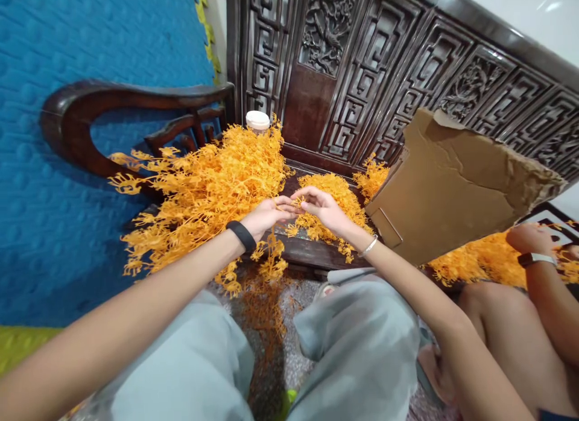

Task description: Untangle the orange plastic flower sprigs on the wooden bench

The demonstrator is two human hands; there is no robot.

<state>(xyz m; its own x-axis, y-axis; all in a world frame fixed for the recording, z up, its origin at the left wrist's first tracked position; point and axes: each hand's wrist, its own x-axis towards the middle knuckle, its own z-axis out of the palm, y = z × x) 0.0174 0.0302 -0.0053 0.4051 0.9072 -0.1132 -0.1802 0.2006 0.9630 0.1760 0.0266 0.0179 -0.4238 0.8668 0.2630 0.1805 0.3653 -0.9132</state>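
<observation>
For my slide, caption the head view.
Both hands meet at a small orange piece beside orange heaps on a carved wooden bench.

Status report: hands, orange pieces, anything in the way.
Left hand and right hand at a small orange piece, exact grip unclear. Large orange pile beside left hand. Cardboard off to the right, nothing seen blocking.

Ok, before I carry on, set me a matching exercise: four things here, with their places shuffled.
1. Small branching orange piece
2. White round lid
3. Flat brown cardboard sheet
4. Black wristband

A. Around the left wrist
B. Where the left grip and right grip meet
C. In the right half, before the dark carved wooden panel
D. At the far edge of the large orange heap

Pairs: 1-B; 2-D; 3-C; 4-A
</observation>
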